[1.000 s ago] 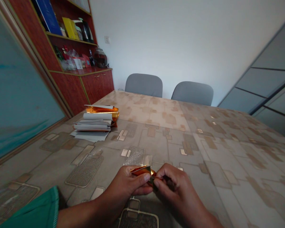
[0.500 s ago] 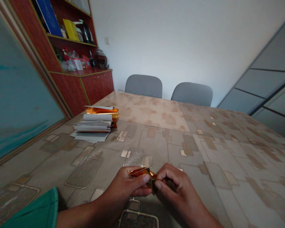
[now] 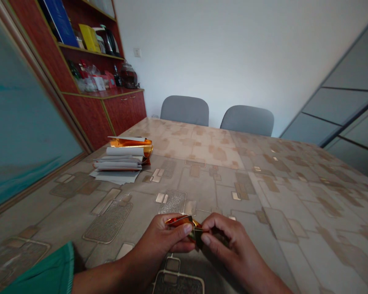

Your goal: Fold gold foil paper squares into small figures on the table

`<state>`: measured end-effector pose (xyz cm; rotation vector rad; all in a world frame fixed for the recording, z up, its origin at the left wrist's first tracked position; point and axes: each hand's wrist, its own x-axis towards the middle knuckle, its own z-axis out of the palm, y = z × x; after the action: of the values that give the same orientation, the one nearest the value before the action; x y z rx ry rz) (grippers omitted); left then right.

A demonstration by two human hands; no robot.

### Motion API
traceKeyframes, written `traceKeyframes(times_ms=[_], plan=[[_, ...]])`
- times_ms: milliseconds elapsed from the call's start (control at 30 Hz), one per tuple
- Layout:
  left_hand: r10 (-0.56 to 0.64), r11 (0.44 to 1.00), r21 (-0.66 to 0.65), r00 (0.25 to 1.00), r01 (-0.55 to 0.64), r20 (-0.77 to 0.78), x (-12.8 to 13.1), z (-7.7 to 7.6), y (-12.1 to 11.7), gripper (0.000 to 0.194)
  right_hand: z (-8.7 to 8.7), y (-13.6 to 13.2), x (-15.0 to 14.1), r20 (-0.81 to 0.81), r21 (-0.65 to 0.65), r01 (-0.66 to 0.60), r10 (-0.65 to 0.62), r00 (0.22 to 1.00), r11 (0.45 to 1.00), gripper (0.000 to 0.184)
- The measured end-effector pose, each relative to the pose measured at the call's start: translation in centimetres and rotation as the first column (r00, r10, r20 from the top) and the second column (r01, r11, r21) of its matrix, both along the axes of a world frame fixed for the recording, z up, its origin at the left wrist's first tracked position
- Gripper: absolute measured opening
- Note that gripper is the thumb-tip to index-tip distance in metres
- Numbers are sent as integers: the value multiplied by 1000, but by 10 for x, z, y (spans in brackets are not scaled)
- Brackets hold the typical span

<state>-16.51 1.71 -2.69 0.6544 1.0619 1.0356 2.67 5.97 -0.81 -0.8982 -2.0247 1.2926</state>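
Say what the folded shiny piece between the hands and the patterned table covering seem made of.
The folded piece looks like thin gold-orange metallic foil or foil-faced paper, mirror-glossy, with crisp creases. The table covering looks like glossy printed plastic, perhaps vinyl, given its soft light glare.

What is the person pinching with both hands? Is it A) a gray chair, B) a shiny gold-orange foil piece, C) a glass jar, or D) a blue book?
B. The left hand and right hand both grip a folded piece of shiny orange-gold foil in front of the person, above the table.
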Motion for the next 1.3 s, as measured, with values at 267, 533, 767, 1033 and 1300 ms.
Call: traceKeyframes(times_ms=[267,533,767,1033,1300], plan=[[-57,998,32,998,58,-6,-2,-1,1,37,-2,0,2,57,36,-20,18,998,999,17],[-61,997,39,998,60,8,0,-3,0,38,-4,-4,-4,49,22,76,-77,996,997,14],[-68,995,71,998,68,-14,2,2,-1,33,-16,-8,-14,61,108,198,-205,977,974,13],[-64,987,143,997,70,-44,4,-4,1,35,-14,-12,-20,-37,-20,199,-200,979,980,15],[-54,983,171,995,67,-81,3,-2,2,38,-13,-10,-19,-55,15,194,-193,980,981,16]])
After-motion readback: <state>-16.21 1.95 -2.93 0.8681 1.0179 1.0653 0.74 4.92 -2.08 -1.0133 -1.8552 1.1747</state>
